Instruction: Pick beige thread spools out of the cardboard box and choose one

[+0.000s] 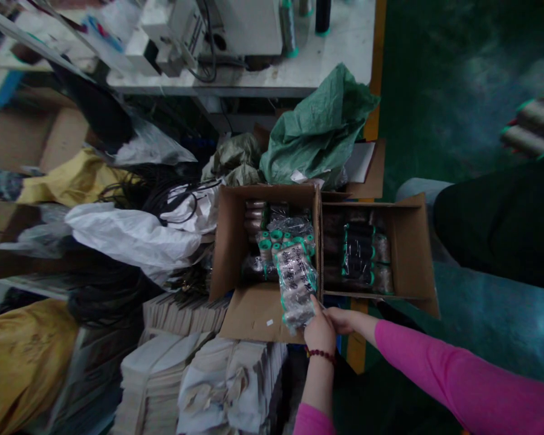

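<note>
A clear-plastic-wrapped pack of thread spools (294, 278), greyish with green ends and dark handwriting on the wrap, is tilted over the front of an open cardboard box (249, 311). My left hand (321, 332), a beaded bracelet at its wrist, is closed on the pack's near right corner. Right beside it, my right hand (342, 320) is closed at the edge of the same wrap; its fingertips are partly hidden. Behind the pack, more spools with green ends (276, 235) lie in the box. A second box (408, 248) adjoins on the right, holding wrapped black spools (359, 251) and greyish ones.
A sewing machine table (344, 60) stands beyond the boxes, with a green sack (317, 133) before it. White bags (131, 235) and bundled paper-like stacks (226, 386) crowd the left. At right, another person holds spools (532, 130) above the green floor.
</note>
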